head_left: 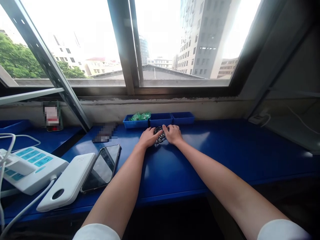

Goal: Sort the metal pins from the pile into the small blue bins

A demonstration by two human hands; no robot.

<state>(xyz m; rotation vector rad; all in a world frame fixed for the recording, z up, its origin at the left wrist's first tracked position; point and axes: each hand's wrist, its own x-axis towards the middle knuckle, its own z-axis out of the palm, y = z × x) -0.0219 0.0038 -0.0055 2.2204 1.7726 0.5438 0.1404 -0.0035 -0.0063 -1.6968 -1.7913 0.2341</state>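
Observation:
On the blue tabletop lies a small pile of black and silver screw-like pieces (pixel 160 137); their exact kind is too small to make out. My left hand (pixel 149 136) rests against the pile's left side, thumb toward its middle and fingers reaching around the back. From the right, my right hand (pixel 173 134) cups the other side, with its thumb pointing inward over the pieces. Both hands look open, fingers apart and lightly curved, touching the pile's edges without lifting it. Some fingertips are hidden behind the pieces.
Behind the hands stand three blue bins: the left bin (pixel 136 124) holds green plastic packaging, beside a middle bin (pixel 161 119) and a right bin (pixel 183 117). At left are a phone (pixel 102 168), a white power bank (pixel 67 181) and a power strip (pixel 32 170) with cables.

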